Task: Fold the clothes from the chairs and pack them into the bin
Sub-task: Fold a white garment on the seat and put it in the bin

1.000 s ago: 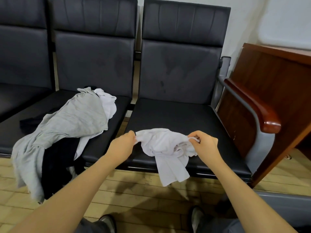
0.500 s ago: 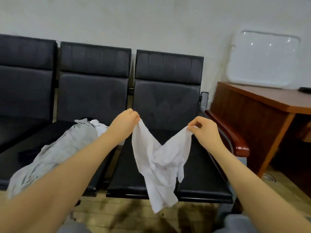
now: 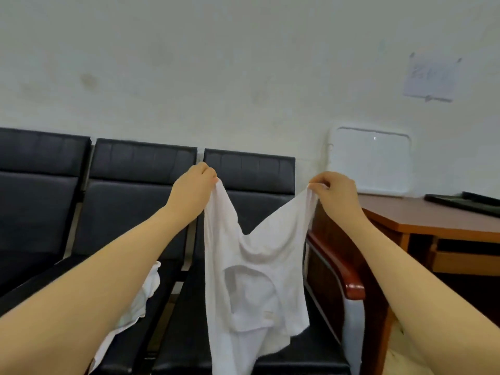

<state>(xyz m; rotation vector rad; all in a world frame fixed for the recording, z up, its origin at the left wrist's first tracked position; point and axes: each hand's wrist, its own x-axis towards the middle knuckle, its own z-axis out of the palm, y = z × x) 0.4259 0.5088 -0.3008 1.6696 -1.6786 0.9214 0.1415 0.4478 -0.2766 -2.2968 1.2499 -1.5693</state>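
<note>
At chest height before the chairs, we held the white garment (image 3: 254, 269) up by two points. Our left hand (image 3: 193, 190) pinched one top corner with curled fingers; our right hand (image 3: 336, 194) pinched the other corner between thumb and fingertips. Both hands gripped cloth, well apart, so the top edge sagged in a V between them.

Garment: thin, soft white knit, limp, creased. It hung free in front of the right-hand black chair (image 3: 251, 185), its lower hem dropping out of view at the near edge. A rounded opening, probably the neck or an armhole, showed in the lower middle. We could not tell front from back.

Step in hand, as we judged it: shaking out and squaring the piece ahead of the first fold. Next move would call for finding the shoulders or side seams, drawing the top edge taut, then laying it flat on the seat or folding it in the air. Loose knit would likely twist, so an even grip mattered.

Further out: another pale garment (image 3: 140, 296) lay on the middle chair (image 3: 135, 201), partly hidden by our left forearm. Chairs were black padded leatherette with stitched backs. A glossy reddish wooden armrest (image 3: 346, 274) stood just right of the garment, and a brown wooden desk (image 3: 422, 220) lay beyond. No bin was in view.
</note>
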